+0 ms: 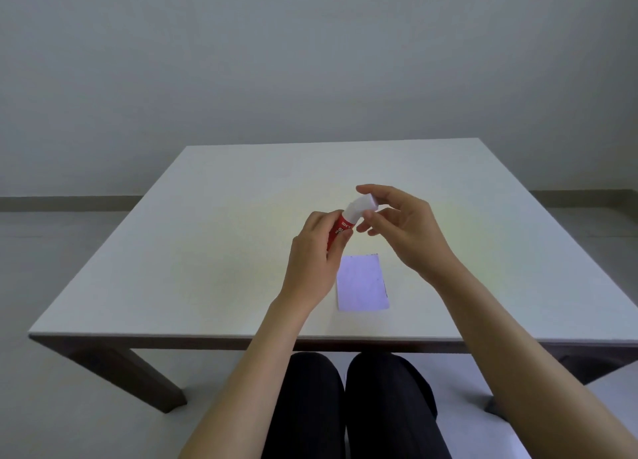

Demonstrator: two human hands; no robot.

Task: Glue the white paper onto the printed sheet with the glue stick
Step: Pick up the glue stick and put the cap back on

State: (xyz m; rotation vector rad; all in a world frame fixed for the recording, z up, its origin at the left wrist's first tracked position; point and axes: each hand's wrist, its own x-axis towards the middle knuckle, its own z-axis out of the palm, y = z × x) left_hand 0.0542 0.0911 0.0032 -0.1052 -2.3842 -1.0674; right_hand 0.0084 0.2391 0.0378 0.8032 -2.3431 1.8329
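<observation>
Now, step: uncapping the glue stick (pixel 340 229).
Left hand (pixel 312 262): fingers wrapped around the tube.
Right hand (pixel 402 229): fingers pinching the cap (pixel 362 206); pull straight off.
Paper (pixel 362 282): just below the glue stick on the table (pixel 172 251).

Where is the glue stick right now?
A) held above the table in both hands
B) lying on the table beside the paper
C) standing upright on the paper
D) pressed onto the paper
A: the left hand grips the red body of the glue stick while the right hand's fingers pinch its white cap, above the paper.
</observation>
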